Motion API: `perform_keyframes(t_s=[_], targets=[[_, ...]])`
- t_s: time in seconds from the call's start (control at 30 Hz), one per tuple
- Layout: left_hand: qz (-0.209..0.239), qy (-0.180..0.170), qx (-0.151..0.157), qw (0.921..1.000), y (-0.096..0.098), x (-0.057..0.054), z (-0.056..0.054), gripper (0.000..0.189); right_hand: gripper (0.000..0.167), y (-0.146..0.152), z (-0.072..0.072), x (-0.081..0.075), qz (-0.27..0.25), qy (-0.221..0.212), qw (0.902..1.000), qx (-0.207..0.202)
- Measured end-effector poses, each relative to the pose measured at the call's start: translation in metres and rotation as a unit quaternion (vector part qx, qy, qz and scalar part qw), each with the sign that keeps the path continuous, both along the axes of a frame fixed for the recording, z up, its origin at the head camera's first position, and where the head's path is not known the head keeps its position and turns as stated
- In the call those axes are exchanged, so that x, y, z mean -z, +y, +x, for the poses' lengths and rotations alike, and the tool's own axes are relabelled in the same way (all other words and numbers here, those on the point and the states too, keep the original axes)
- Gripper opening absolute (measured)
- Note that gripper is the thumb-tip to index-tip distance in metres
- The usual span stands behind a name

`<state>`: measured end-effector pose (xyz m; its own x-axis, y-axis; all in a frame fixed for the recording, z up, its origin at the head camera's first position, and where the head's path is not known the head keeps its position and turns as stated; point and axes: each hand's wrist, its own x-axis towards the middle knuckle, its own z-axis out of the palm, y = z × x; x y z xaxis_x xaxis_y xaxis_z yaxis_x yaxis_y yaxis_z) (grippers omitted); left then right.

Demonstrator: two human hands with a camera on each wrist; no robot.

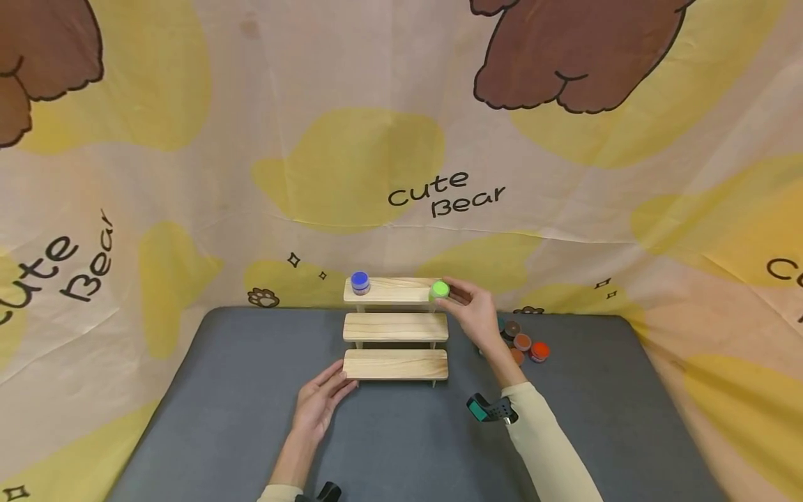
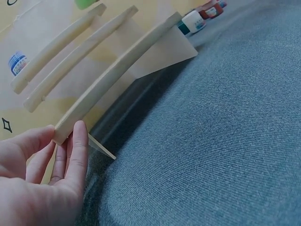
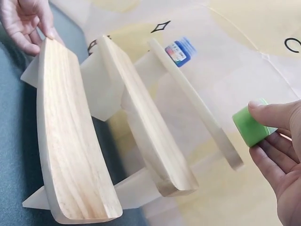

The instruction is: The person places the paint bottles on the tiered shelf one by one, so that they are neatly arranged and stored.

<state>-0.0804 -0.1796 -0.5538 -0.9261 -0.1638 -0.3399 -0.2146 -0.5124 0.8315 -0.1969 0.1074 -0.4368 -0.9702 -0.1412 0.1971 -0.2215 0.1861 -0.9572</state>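
A three-tier wooden display stand (image 1: 395,364) with pale side supports stands on the grey table. My left hand (image 1: 318,401) pinches the left end of its lowest board (image 2: 101,87) between thumb and fingers. In my right hand (image 1: 475,315) is a small paint jar with a green lid (image 1: 440,289), gripped by thumb and fingertips. The right wrist view has this green jar (image 3: 251,126) tilted and just beyond the right end of the top board (image 3: 202,113). On the left end of the top board sits a blue-lidded jar (image 1: 360,282).
Right of the stand, several small jars cluster on the grey table (image 1: 251,390), among them a red-lidded one (image 1: 539,351) and a brown one (image 1: 522,341). A printed cloth backdrop (image 1: 351,167) hangs close behind the stand and along both sides.
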Motion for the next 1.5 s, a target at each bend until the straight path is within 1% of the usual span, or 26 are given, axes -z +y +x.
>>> perform_keyframes(t_s=[0.13,0.2,0.4,0.47,0.57,0.7,0.83,0.93,0.97,1.13,1.17,1.2,1.27,1.5], targets=[[0.000,0.005,0.002,1.0000,0.000,0.002,0.000,0.052,0.049,-0.004,-0.005,0.006,0.004,0.009,1.0000,-0.002],[0.005,0.003,-0.003,1.0000,0.000,0.003,0.000,0.052,0.049,-0.006,-0.007,0.008,0.006,0.011,0.9999,-0.005],[0.003,0.003,-0.005,1.0000,0.000,0.004,0.000,0.052,0.048,-0.016,-0.011,0.005,0.026,0.014,0.9995,-0.010],[0.000,0.005,-0.001,1.0000,0.000,0.003,0.000,0.052,0.048,-0.020,-0.013,0.003,0.039,0.019,0.9990,-0.013],[0.007,0.002,-0.002,1.0000,0.000,0.001,0.000,0.051,0.047,-0.024,-0.017,0.002,0.053,0.029,0.9979,-0.023],[0.010,-0.003,0.001,0.9999,0.001,0.000,-0.001,0.050,0.046,-0.029,-0.022,0.003,0.062,0.036,0.9966,-0.040],[0.011,-0.005,0.001,0.9999,0.001,0.000,-0.001,0.051,0.045,-0.035,-0.026,0.004,0.068,0.036,0.9961,-0.044],[0.015,-0.006,-0.002,0.9999,0.000,0.001,-0.001,0.051,0.045,-0.042,-0.029,0.003,0.055,0.032,0.9969,-0.045],[0.017,-0.005,-0.002,0.9998,0.000,0.001,0.000,0.051,0.045,-0.045,-0.026,-0.003,0.050,0.028,0.9972,-0.048],[0.016,-0.004,-0.004,0.9999,0.001,0.001,0.000,0.049,0.046,-0.059,-0.031,-0.007,0.027,0.015,0.9980,-0.055],[0.016,-0.002,-0.003,0.9999,0.001,0.001,0.000,0.049,0.046,-0.061,-0.032,-0.007,0.028,0.013,0.9980,-0.055],[0.015,-0.002,-0.003,0.9999,0.001,0.001,0.000,0.049,0.046,-0.062,-0.036,-0.001,0.026,0.013,0.9981,-0.054],[0.015,-0.003,-0.003,0.9999,0.001,0.001,0.000,0.049,0.046,-0.063,-0.037,0.001,0.026,0.012,0.9980,-0.056],[0.017,-0.003,-0.006,0.9998,0.000,0.002,0.000,0.050,0.045,-0.064,-0.039,0.005,0.029,0.004,0.9981,-0.054]])
